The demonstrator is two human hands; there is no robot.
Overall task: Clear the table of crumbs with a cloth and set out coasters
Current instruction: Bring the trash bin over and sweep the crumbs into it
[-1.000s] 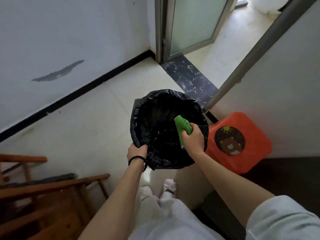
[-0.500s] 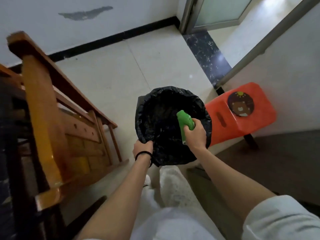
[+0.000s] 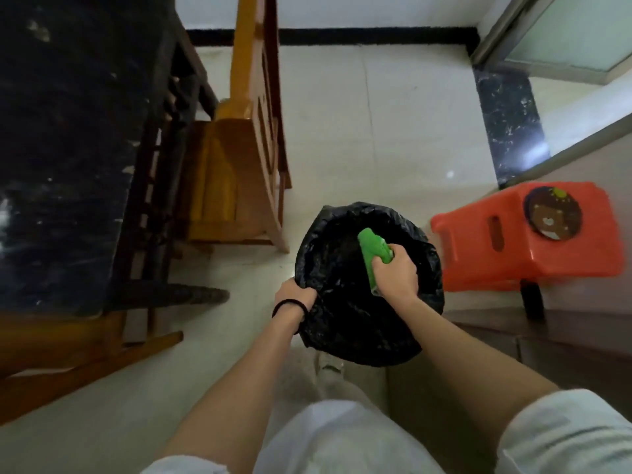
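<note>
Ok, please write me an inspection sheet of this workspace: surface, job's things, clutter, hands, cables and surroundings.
Surface: pale tiled floor; dark table top at left.
Job's things: green cloth over the black bin bag; coasters not seen.
Clutter: nothing seen.
Hands: left hand grips the bag's rim; right hand grips the cloth.
Cables: nothing seen.
Surroundings: wooden chair, orange stool, glass door.

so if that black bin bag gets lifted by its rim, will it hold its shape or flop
Probably flop: the black bin bag is thin and creased, bunching where the left hand grips its rim. Likely light too. The right hand holds the green cloth inside it.
</note>
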